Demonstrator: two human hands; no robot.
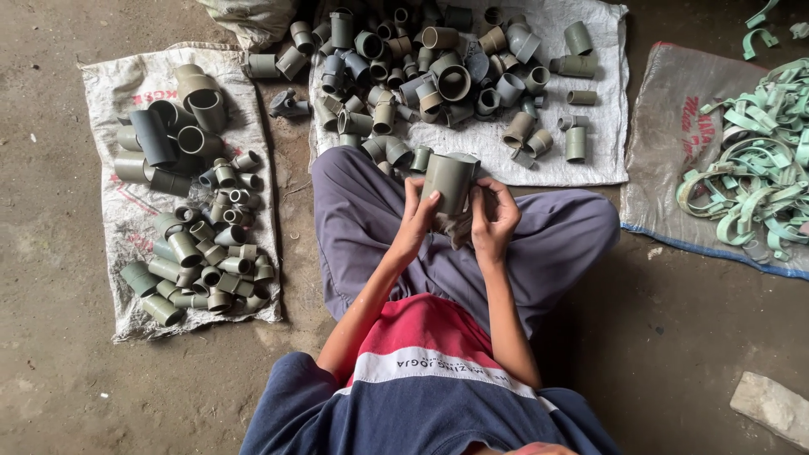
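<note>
Grey-green plastic pipe coupling held upright over the lap, just above crossed legs in grey trousers. Left hand wrapped round its near side, thumb laid up the wall, apparently to steady it. Right hand curled at its lower right edge, fingertips pinching a scrap of cloth or trim below the rim; exactly what is pinched too small to tell. Held close to the body, likely for a good look at the rim. Farther out on the concrete floor, three woven sacks serving as sorting mats: left sack with larger and smaller fittings grouped by size, middle sack heaped with mixed fittings within arm's reach, right sack carrying pale green pipe clamps, well apart.
</note>
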